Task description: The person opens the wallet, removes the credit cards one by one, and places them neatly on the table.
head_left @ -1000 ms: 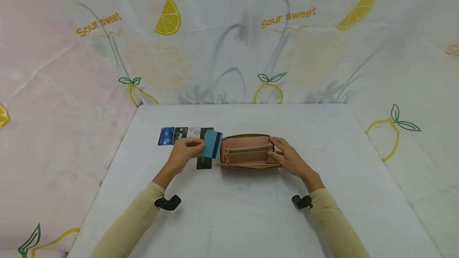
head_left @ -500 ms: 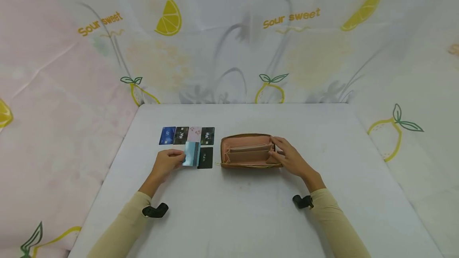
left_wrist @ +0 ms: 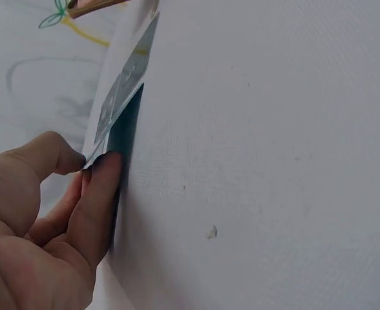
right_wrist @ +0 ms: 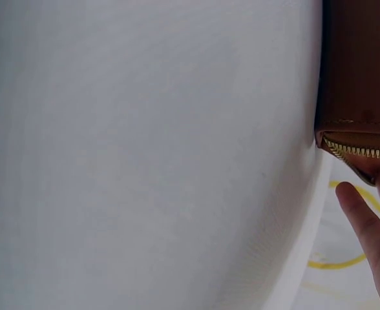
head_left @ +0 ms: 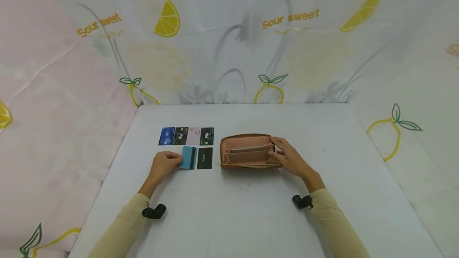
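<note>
My left hand [head_left: 164, 166] pinches a light blue card [head_left: 187, 157] with a dark stripe by its left edge, between thumb and fingers. In the left wrist view the card [left_wrist: 126, 126] is tilted close to the white surface. Just right of it lies a black card [head_left: 204, 158]. A brown zip-around wallet [head_left: 247, 166] stands unzipped, its pink lining and inner dividers showing. My right hand [head_left: 291, 157] holds the wallet's right end, fingers at the back edge and thumb toward the front. The right wrist view shows the wallet's brown outside [right_wrist: 361, 71] and gold zipper teeth.
Behind the blue card lies a row of cards: a blue one [head_left: 166, 136], a black Vip card [head_left: 180, 135], a pink patterned card [head_left: 194, 135] and another black Vip card [head_left: 206, 136]. A white table [head_left: 244, 218] carries everything. Lemon-print cloth [head_left: 229, 43] hangs behind.
My left hand has carried the blue card left and down, from beside the wallet to the left of the lone black card. The right hand and wallet have stayed put.
</note>
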{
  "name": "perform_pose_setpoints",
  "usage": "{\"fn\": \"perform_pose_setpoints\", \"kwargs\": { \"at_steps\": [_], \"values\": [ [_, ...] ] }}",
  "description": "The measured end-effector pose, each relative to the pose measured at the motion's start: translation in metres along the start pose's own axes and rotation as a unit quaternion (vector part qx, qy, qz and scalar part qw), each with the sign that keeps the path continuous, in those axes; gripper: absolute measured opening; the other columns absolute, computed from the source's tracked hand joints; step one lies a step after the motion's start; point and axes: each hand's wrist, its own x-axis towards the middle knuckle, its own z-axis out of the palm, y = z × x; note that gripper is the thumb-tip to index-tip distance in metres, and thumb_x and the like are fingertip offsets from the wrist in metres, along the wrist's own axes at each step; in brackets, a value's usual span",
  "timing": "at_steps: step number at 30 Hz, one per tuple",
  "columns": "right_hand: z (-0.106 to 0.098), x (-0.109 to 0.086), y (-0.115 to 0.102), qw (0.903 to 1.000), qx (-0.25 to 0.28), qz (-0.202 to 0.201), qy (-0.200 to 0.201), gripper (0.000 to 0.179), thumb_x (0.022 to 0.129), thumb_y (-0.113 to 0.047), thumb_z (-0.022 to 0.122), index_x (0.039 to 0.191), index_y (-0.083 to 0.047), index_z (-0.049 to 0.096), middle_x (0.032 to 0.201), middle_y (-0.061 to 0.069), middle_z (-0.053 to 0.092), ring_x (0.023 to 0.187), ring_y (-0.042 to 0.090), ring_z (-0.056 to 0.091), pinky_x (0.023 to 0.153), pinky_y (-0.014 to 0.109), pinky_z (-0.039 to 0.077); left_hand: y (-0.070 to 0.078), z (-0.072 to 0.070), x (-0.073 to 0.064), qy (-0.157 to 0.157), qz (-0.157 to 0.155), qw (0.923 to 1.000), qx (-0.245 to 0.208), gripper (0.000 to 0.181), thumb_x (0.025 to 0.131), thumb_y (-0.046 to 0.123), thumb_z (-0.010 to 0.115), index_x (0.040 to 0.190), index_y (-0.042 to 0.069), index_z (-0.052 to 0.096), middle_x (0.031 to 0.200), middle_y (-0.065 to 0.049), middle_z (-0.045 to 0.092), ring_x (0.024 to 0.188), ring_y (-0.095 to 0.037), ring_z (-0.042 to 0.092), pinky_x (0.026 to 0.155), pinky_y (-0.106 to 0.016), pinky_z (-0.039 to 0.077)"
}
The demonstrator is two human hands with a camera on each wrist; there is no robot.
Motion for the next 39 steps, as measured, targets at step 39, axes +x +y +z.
{"fn": "perform_pose_setpoints", "kwargs": {
  "at_steps": [39],
  "values": [
    [0.0,0.0,-0.001,1.0,-0.003,-0.005,0.003,0.06,0.102,-0.02,0.053,0.152,-0.001,0.026,0.15,0.016,0.032,0.139,0.035,0.03,0.103,0.055,0.038,0.037,0.005,-0.023,-0.069,0.063,0.9513,0.294,0.052,0.066,0.017,0.091,0.102,-0.009,0.064,0.084,-0.011,0.06,0.076,-0.024,0.054,0.071,-0.038,0.052]
  ]
}}
